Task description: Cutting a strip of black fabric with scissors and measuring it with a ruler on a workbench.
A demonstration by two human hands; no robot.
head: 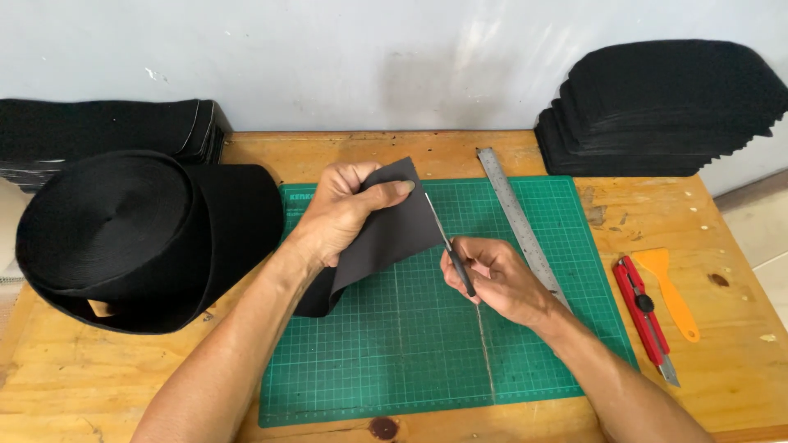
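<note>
Your left hand [341, 209] is pinching a dark fabric piece [386, 238] above the green cutting mat [427, 353], while your right hand [492, 279] is clenching scissors [450, 246] at its edge. Keeping the fabric taut should be steadying the cut.

head cam | looks steeply down | close over green cutting mat [427, 361]

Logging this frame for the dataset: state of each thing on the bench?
left hand: shut on black fabric piece, lifted off the mat
right hand: shut on scissors, blades at the fabric's edge
cutting mat: flat on the table
steel ruler: flat, across the mat's right part
red utility knife: on the table, blade out
orange scraper: lying beside the knife
black fabric roll: partly unrolled
stack of cut pieces: piled at the wall
</note>
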